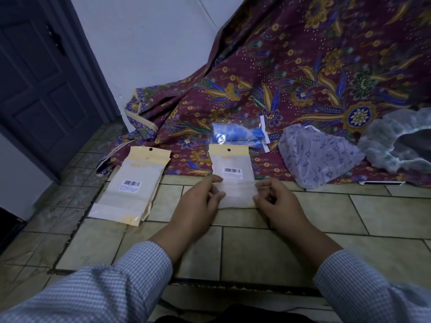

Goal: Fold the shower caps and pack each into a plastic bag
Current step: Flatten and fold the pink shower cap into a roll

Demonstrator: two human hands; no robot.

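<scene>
A flat plastic bag point(231, 164) with a yellow header and a barcode label lies on the tiled floor in front of me. My left hand point(200, 201) pinches its lower left edge and my right hand point(277, 201) pinches its lower right edge. A stack of similar plastic bags point(133, 187) lies to the left. Behind, a blue patterned shower cap sits packed in a clear bag point(240, 136). To the right lie a white shower cap with blue print point(319, 159) and a pale greenish shower cap point(394, 145), both loose.
A maroon batik cloth point(291, 78) covers the floor and rises up the wall behind the caps. A dark door point(35, 89) stands at the left. A white phone-like edge point(382, 183) lies near the cloth's front right.
</scene>
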